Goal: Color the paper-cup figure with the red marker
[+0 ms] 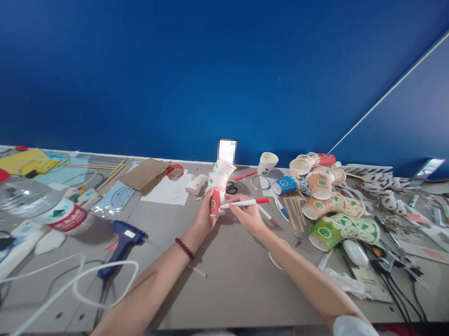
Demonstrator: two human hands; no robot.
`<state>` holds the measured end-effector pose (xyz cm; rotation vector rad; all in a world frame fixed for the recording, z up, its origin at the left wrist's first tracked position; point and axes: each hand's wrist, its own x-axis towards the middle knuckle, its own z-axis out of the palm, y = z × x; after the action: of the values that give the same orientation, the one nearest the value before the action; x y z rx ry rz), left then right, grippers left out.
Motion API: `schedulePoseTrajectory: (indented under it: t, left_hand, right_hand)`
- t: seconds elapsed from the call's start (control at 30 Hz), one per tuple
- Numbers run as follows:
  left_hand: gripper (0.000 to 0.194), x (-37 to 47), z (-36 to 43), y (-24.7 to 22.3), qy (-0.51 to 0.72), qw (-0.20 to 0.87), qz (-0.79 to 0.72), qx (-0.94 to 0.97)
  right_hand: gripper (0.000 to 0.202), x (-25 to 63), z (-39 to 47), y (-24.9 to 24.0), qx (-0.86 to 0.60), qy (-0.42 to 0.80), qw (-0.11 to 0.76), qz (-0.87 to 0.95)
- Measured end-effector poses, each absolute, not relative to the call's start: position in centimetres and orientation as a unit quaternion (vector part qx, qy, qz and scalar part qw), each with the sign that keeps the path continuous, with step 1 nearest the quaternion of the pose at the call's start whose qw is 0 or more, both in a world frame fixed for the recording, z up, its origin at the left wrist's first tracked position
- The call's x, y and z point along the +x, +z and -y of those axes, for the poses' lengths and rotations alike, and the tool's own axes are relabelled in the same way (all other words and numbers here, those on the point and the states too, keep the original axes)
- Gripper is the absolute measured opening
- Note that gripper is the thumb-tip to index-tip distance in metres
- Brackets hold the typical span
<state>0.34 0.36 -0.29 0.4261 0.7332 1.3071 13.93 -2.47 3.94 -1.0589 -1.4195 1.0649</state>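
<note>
My left hand is wrapped round a red-and-white paper cup assembly, with a white, green-patterned cup section above the red part. In my right hand a white marker pen with a red end is pinched, its tip touching or very close to the red part of the cup. Black-handled scissors lie just behind my hands. Beside them stands a small white paper object, and a loose white paper cup sits farther back on the right.
A blue hot glue gun and a lying plastic bottle are at left, with a white cable looping nearby. Several paper cups, wooden sticks and another glue gun crowd the right. A phone leans against the wall.
</note>
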Motion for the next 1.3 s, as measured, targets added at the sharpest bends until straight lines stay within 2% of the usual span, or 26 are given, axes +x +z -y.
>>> schedulePoseTrajectory:
  t: [0.77, 1.07, 1.3]
  left_hand:
    - [0.04, 0.36, -0.4, -0.16, 0.585, 0.715, -0.335, 0.185]
    - [0.044, 0.33, -0.28, -0.31, 0.589, 0.712, -0.327, 0.198]
    - [0.043, 0.43, -0.29, -0.12, 0.603, 0.702, -0.333, 0.182]
  right_hand:
    - [0.008, 14.01, 2.51, 3.87, -0.447, 0.439, 0.515, 0.585]
    - [0.007, 14.03, 2.55, 3.96, -0.451, 0.433, 0.518, 0.584]
    - [0.007, 14.21, 2.49, 3.91, -0.429, 0.455, 0.491, 0.607]
